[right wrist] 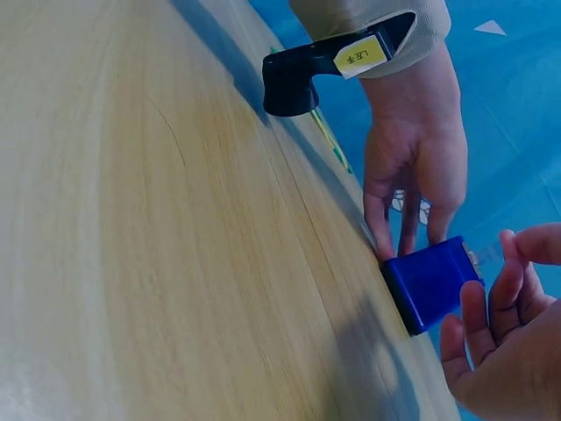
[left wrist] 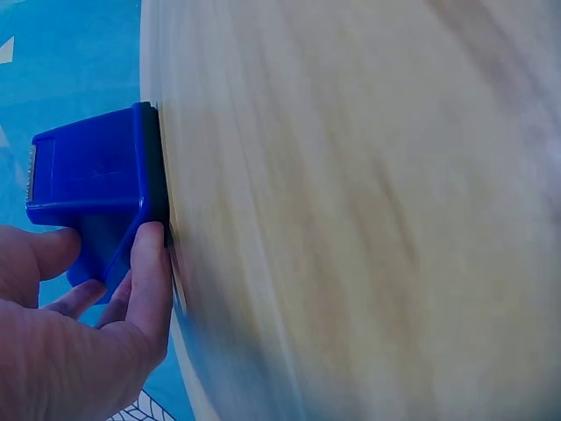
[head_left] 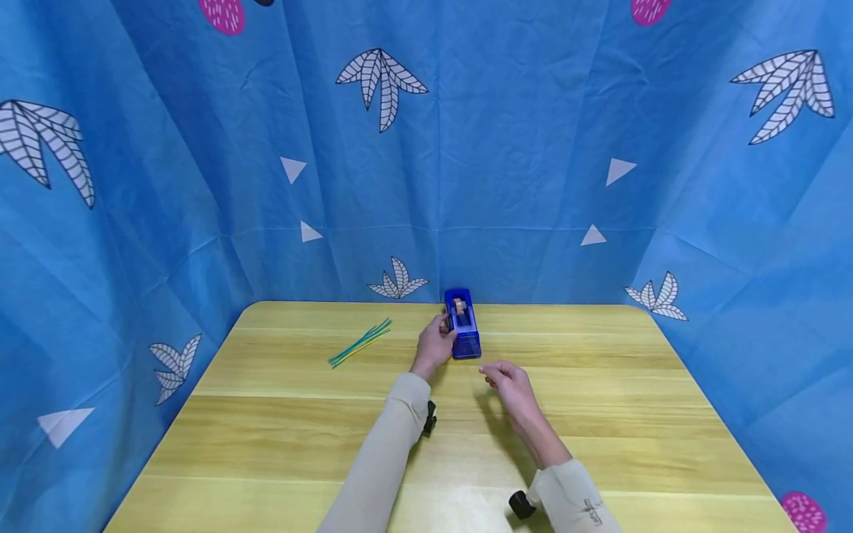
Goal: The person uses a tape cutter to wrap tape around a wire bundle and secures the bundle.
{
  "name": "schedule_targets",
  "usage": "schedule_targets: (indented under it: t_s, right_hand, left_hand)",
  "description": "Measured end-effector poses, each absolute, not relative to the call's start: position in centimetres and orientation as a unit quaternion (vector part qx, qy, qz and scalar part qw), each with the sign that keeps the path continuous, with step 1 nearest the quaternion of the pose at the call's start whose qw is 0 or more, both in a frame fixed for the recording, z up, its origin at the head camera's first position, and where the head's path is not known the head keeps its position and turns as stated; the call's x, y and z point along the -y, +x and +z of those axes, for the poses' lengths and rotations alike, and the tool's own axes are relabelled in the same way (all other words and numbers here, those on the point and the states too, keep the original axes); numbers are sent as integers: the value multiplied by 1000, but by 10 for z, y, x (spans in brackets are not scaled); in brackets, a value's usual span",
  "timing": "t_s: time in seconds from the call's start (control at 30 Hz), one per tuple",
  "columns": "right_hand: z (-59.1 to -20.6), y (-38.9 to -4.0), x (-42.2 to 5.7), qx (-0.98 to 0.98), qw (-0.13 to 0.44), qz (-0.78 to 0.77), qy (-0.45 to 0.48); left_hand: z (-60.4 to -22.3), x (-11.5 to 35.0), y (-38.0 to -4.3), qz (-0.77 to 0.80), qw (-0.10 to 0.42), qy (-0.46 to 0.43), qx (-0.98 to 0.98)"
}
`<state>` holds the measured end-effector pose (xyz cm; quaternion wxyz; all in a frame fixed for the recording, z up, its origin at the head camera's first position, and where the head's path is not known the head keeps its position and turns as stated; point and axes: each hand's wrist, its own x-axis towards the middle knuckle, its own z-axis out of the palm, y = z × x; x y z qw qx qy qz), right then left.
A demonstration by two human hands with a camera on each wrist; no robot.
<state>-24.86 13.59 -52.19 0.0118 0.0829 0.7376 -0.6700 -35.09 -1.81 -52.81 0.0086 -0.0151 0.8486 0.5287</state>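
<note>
A blue tape dispenser (head_left: 467, 344) stands near the table's far edge with a small roll of tape (head_left: 460, 306) in it. My left hand (head_left: 435, 346) holds its left side, the thumb high up and the fingers lower, as the left wrist view shows. My right hand (head_left: 509, 385) is just in front and to the right of the dispenser. Thumb and index finger pinch the end of a short clear strip of tape (right wrist: 491, 253), which stretches out from the toothed cutter in the right wrist view. The other fingers of that hand are loosely bent.
Several thin green and yellow sticks (head_left: 360, 344) lie in a bundle left of the dispenser on the wooden table (head_left: 266, 414). A blue patterned curtain (head_left: 506, 163) hangs right behind the table's far edge and along both sides.
</note>
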Motion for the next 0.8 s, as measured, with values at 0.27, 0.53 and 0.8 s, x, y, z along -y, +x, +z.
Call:
schedule_targets:
  t_s: [0.27,0.53,0.8]
  right_hand:
    - [-480,-222,-130,-739,21,-670,71]
    - [-508,-234,-136,-739,22,-668,78]
    - [-517,-228,-139,-742,14,-665,80]
  left_hand:
    - [-528,18,-352,526,9,-18,-850]
    - [-528,19,-353,528,12,-17,-849]
    - [-527,20,-351,531,14,-10,-847]
